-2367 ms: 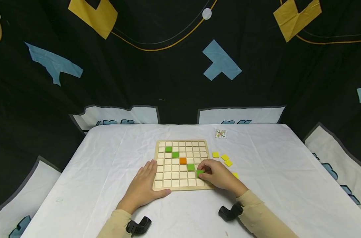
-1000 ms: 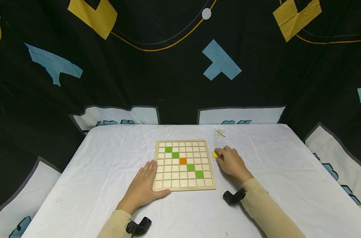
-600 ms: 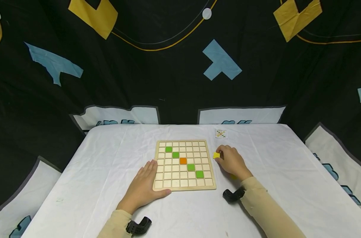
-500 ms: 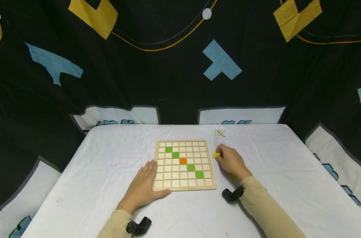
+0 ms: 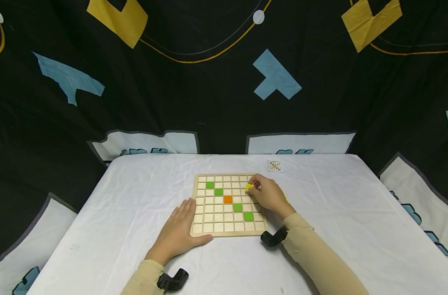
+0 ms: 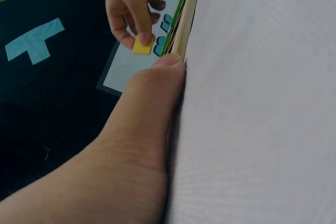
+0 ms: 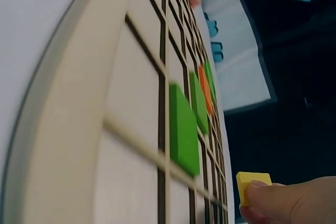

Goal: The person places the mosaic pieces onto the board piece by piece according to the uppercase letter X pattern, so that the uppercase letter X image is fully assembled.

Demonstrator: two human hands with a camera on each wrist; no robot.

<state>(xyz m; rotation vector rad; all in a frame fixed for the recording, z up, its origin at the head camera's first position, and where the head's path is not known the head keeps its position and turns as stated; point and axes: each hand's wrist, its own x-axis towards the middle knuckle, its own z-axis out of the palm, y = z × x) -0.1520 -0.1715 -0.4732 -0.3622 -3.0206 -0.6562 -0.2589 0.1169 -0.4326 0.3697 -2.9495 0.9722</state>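
Observation:
A wooden grid board (image 5: 229, 234) lies on the white table. Green tiles (image 5: 248, 216) and one orange tile (image 5: 228, 199) sit in its cells along a diagonal. My left hand (image 5: 177, 231) rests against the board's left edge with fingers straight and thumb at the near corner. Over the board's right side, my right hand (image 5: 269, 194) pinches a yellow tile (image 7: 253, 184) between thumb and fingers. The left wrist view shows that yellow tile (image 6: 143, 45) held up off the board's surface.
A small printed pattern card (image 5: 275, 166) lies on the table behind the board, to the right. Part of another yellow tile (image 5: 287, 198) shows beyond my right hand, which hides the others. A black curtain (image 5: 216, 102) with coloured shapes stands behind the table.
My right hand left a green tile in the lower right cell, then picked up a yellow tile beside the board and carried it left over the board. The left hand has stayed still.

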